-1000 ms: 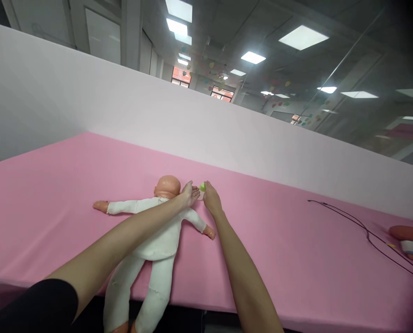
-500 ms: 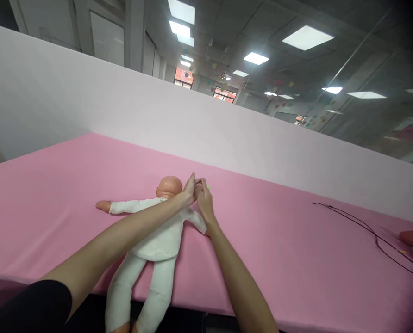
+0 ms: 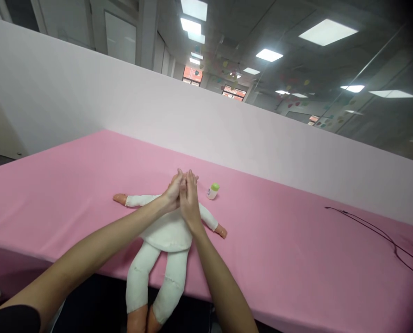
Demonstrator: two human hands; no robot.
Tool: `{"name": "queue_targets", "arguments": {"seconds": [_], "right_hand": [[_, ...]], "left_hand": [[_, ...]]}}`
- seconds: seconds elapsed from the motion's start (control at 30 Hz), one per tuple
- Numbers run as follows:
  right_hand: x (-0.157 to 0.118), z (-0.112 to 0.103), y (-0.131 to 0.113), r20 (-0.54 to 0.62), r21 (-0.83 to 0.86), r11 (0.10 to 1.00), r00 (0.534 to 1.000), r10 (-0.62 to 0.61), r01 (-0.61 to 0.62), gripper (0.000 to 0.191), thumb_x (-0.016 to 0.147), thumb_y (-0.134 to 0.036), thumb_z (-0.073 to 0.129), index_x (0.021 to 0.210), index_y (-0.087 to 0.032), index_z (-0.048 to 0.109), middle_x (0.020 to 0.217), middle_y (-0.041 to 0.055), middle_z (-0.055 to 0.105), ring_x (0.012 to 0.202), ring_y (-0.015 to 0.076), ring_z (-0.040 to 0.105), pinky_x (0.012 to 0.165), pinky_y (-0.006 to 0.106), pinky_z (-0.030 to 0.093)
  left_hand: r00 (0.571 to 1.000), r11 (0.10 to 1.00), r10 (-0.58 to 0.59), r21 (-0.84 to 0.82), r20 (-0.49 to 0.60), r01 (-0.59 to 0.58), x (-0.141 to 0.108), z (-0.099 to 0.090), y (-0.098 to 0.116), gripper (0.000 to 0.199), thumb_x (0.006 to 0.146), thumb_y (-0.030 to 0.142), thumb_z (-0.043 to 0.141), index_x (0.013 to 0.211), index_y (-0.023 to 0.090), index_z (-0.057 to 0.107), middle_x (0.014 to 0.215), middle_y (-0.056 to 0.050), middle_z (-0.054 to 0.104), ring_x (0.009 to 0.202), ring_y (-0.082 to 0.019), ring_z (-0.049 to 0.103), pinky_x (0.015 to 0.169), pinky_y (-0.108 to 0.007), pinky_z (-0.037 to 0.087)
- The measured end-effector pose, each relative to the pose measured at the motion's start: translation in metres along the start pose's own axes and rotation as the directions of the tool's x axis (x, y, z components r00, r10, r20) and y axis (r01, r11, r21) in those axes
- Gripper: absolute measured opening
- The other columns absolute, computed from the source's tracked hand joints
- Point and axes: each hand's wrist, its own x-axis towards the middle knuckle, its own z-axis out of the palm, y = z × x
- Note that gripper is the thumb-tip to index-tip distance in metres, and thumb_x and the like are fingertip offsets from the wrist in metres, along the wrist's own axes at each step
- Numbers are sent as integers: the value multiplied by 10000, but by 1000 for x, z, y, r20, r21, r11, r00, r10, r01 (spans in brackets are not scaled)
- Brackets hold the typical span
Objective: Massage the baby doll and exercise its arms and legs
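bottle (image 3: 211, 192) stands by itself in the head view, its green cap (image 3: 215, 187) uppermost, on the pink cover (image 3: 279, 249) just beyond the hands and a little to their right. a second ago it was in the right hand (image 3: 190, 196), close by the upturned left hand (image 3: 173, 192); half a second ago just a speck of green peeped out beside the right hand. now nothing touches it.

the hands have drawn in over the doll (image 3: 166, 231) and lie palm against palm, fingers stretched out rather than curled, with no gap between them that i can make out. whether anything lies between the palms i cannot tell from here. they hide most of the doll's head, though whether they touch it or only hang above it is unclear. the doll lies stretched on the cover with both arms spread, its feet reaching past the near edge.

as i read it, the change means the bottle is out of use for the moment and both hands are free of it, busy only with each other.

off to the right lies a thin dark cable (image 3: 366, 225), well apart from all this.
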Motion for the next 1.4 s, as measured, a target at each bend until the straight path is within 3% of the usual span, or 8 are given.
{"name": "queue_targets", "arguments": {"seconds": [0.1,0.2,0.4,0.6,0.83,0.97,1.23,1.4], "right_hand": [[-5,-15,15,5,-77,990,993,115,-114,621,1067,-549,402,1589,-215,440,1581,124,528,1446,297,508,1170,471,424],[-16,-25,33,60,-286,951,988,139,-117,407,1045,-415,455,1268,-197,717,1265,132,737,1181,327,665,1032,464,495],[-30,-12,43,95,-477,878,992,84,-29,232,1015,-296,522,1040,-208,736,1058,115,755,1004,305,652,909,415,483],[-28,0,54,64,-647,760,991,121,-51,283,1012,-185,523,779,-216,681,877,110,726,846,286,615,784,392,446],[-38,-10,41,148,-604,794,988,36,61,281,1048,-196,464,999,-195,740,1050,143,736,1004,326,620,904,452,466],[-52,-14,29,198,-476,874,980,0,96,259,1029,-187,505,1142,-222,735,1222,126,701,1132,314,620,977,444,484],[-42,1,26,252,-676,737,937,241,-8,285,1014,-150,551,789,-188,721,903,101,743,846,234,664,727,317,441],[-44,-8,22,274,-575,818,942,191,1,318,1024,-125,494,800,-192,710,940,89,732,897,222,658,775,302,473]], "left_hand": [[960,906,266,318,85,-280,-11,-37,1,562,1036,575,486,1461,216,568,1617,-130,481,1484,-300,468,1203,-437,418],[855,512,500,750,137,-419,-20,-80,-11,455,999,430,546,1382,201,638,1604,-119,492,1499,-294,431,1246,-465,344],[900,205,371,925,229,-320,-27,-106,-37,250,971,294,517,964,198,747,1039,-118,757,994,-300,690,952,-451,520],[919,-83,289,963,269,-256,-15,-97,-41,209,945,159,494,851,186,679,942,-141,720,920,-303,671,837,-415,485],[853,-179,346,920,390,-348,-33,-99,-40,309,983,97,398,929,169,694,1047,-152,676,938,-303,625,826,-433,480],[848,-110,290,896,443,-431,-48,-96,-36,274,1021,165,447,923,193,701,1047,-121,688,965,-297,639,846,-421,484],[947,-328,124,913,295,-241,-31,-76,-41,260,951,107,503,778,145,693,842,-117,705,752,-233,623,743,-383,466],[896,-352,145,868,420,-349,-41,-78,-37,310,975,89,437,799,164,681,961,-131,684,922,-258,609,836,-386,462]]}}
